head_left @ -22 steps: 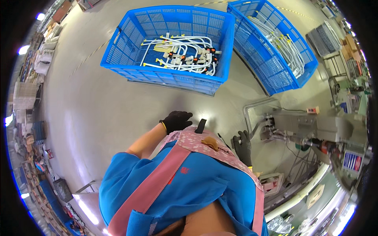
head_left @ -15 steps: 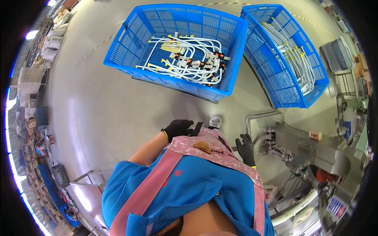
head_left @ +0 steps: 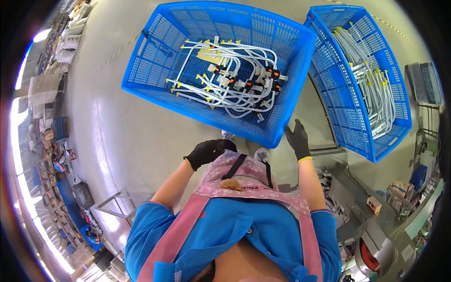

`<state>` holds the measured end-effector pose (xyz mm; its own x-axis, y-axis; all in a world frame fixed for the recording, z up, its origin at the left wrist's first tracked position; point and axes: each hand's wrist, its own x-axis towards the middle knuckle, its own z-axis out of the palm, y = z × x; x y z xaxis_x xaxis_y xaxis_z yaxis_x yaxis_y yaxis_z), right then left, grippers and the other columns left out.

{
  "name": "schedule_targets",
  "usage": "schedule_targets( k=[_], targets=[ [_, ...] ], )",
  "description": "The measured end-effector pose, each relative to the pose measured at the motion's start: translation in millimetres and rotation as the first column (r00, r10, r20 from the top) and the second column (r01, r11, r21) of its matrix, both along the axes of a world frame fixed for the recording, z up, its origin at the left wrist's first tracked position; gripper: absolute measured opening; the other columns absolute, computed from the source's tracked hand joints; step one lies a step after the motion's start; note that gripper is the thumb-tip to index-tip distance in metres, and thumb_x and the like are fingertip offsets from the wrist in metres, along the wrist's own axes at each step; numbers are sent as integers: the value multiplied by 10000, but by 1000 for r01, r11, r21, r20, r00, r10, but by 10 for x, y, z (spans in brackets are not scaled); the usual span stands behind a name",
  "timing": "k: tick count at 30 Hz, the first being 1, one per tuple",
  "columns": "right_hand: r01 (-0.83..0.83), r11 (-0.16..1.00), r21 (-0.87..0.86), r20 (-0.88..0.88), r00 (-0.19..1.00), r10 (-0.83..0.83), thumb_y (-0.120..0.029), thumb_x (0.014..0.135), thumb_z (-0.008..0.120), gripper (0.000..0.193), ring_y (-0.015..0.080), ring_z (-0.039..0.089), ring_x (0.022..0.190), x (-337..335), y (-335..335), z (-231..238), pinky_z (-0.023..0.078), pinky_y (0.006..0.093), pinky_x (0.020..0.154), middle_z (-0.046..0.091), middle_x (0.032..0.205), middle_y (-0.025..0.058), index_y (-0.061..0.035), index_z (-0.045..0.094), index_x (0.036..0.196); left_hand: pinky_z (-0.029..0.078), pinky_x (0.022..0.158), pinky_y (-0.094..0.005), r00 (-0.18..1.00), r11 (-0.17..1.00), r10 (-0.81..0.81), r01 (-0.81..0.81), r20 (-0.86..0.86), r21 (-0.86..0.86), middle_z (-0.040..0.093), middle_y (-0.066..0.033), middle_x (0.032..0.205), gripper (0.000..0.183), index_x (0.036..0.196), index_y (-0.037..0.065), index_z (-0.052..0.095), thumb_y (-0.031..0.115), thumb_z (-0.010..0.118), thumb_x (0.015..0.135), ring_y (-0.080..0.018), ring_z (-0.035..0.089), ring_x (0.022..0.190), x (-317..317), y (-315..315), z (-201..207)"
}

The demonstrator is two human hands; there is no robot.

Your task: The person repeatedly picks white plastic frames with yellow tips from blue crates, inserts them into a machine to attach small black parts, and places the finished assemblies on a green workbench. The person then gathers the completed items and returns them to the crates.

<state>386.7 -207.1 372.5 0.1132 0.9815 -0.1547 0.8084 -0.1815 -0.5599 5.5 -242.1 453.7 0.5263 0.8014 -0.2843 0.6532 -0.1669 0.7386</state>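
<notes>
So nearest the camera is the wearer's blue short-sleeved shirt (head_left: 225,221) with a pink floral fabric apron (head_left: 251,171) over it. The left hand (head_left: 205,153), in a black knit glove, hangs loosely half open by the apron, with nothing showing in it, though its palm is hidden. The right hand (head_left: 298,140), gloved too, has its fingers apart and no object in it. It's right by the near right corner of a big blue plastic mesh-sided crate (head_left: 291,61); can't tell if it's actually touching.

That crate sits just ahead on the grey floor (head_left: 117,136). Inside is a loose tangle of bent white tubes (head_left: 225,94) with yellow tips and black-and-orange fittings. I'd guess each tube is light and springy, easy to snag on its neighbours, so best pinched along a plain straight run, clear of the fittings. The crate looks stiff but bulky, probably awkward more than fragile; I'd take it by the rim or the slot handhold (head_left: 142,44) in its left end.

Farther off to the right stands a second blue mesh crate (head_left: 345,101) with more white tubes, bundled more neatly lengthwise.
</notes>
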Motion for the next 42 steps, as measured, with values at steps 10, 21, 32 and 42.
schedule_targets(
  k=[10, 21, 32, 42],
  targets=[
    [574, 819, -19, 183, 807, -562, -212, 884, 580, 362, 462, 611, 822, -365, 1106, -862, 485, 534, 708, 612, 933, 273, 21, 441, 1124, 505, 780, -496, 928, 989, -9, -47, -373, -141, 659, -216, 1023, 401, 1047, 22, 595, 392, 572, 892, -437, 621, 912, -481, 2100, -2614],
    [646, 760, -72, 261, 747, -611, -256, 907, 602, 442, 392, 597, 866, -428, 1146, -725, 461, 469, 734, 589, 993, 241, 49, 437, 1181, 504, 704, -432, 812, 828, 25, -344, -584, -442, 665, -199, 952, 555, 1081, -14, 574, 490, 598, 848, -321, 659, 829, -203, 2487, -4366],
    [711, 697, -96, 225, 697, -681, -238, 890, 639, 440, 368, 601, 828, -429, 1102, -732, 475, 440, 713, 593, 960, 231, 39, 455, 1178, 458, 645, -275, 543, 424, 797, -192, 264, -885, 621, -19, 865, 330, 1119, -2, 625, 260, 602, 917, -97, 547, 740, 1487, 2427, -3603],
    [666, 740, -91, 139, 744, -653, -211, 896, 640, 446, 348, 598, 814, -418, 1060, -708, 474, 422, 693, 587, 941, 222, 40, 425, 1197, 518, 735, -380, 861, 791, 461, -289, 215, -540, 646, -207, 1001, 860, 1421, 79, 241, 409, 724, 790, -290, 655, 889, 2194, 2602, -5005]
  ],
)
